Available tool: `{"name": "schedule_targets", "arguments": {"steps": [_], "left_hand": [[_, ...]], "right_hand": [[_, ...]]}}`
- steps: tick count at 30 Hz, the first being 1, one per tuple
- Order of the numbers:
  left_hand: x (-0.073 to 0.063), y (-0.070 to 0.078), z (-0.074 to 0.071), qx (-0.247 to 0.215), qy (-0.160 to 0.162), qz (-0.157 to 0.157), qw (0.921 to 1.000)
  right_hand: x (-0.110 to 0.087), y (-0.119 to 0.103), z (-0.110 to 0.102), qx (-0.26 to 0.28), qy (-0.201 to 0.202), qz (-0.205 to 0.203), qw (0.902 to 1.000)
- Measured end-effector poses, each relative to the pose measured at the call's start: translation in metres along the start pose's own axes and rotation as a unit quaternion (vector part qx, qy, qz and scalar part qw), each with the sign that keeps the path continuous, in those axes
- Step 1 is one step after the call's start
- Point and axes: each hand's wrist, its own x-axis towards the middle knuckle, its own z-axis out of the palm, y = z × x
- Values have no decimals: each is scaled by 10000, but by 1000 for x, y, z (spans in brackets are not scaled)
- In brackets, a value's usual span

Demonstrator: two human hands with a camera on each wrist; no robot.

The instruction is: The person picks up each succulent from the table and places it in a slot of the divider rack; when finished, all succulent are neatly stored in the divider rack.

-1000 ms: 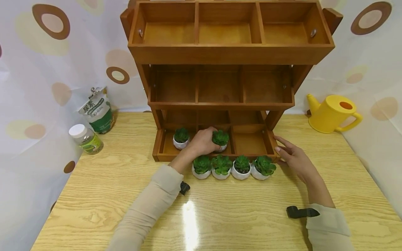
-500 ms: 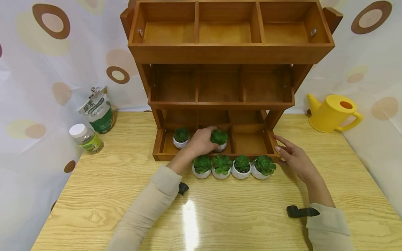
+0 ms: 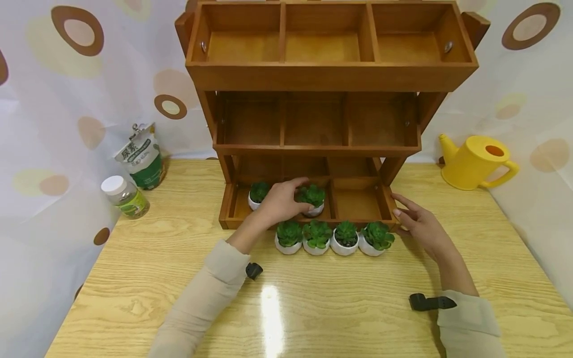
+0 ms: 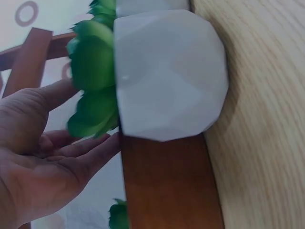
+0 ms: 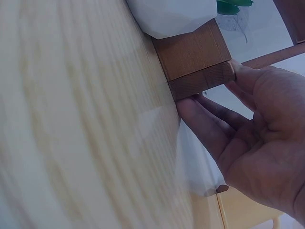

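Observation:
My left hand (image 3: 283, 200) reaches into the middle bottom compartment of a brown wooden shelf (image 3: 331, 78). Its thumb and fingers are spread loosely beside a potted succulent (image 3: 313, 198), which stands upright there in its white pot. In the left wrist view the fingers look relaxed, with a faceted white pot (image 4: 169, 76) in front. Another succulent (image 3: 258, 191) sits in the left compartment, partly covered by this hand. At the shelf's lower right corner my right hand (image 3: 423, 228) holds the tray end (image 5: 200, 80), thumb at its top edge and fingers against its side.
Several potted succulents (image 3: 317, 236) stand in a row on the wooden table (image 3: 340, 308), along the shelf's front. At left are a white-capped jar (image 3: 127, 198) and a green-and-white bag (image 3: 145, 159). A yellow watering can (image 3: 476, 163) stands at right.
The left hand held the succulent and shifted it slightly left in the middle compartment; its fingers have since loosened and drawn back left. The right hand has stayed at the shelf corner.

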Motion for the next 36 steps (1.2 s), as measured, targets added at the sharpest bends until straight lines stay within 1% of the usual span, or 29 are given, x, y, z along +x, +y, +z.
{"name": "schedule_targets", "arguments": {"steps": [6,10,15,20,23,27,31,36], "left_hand": [[-16,-1,-9,-62,123,124,9998],[-30,-1,-14,-122,290,235,9992],[-53,-2,-23,-201,378,210,9989],[-70,-10,-27,-304,422,212,9984],[-76,-16,-28,-464,434,226,9977],[-83,-21,-28,-562,432,159,9974],[-90,-27,-25,-662,410,37,9970],[-100,-34,-22,-745,372,60,9965]], "right_hand": [[2,2,-1,-37,-1,53,10000],[3,3,-1,-6,-27,98,9999],[3,2,-1,19,-44,148,9999],[3,3,-1,-37,-1,114,9999],[3,4,-1,-36,-1,89,10000],[4,4,-1,-3,-43,93,9999],[4,4,-1,38,-62,141,9999],[4,5,-1,13,-47,116,9999]]}}
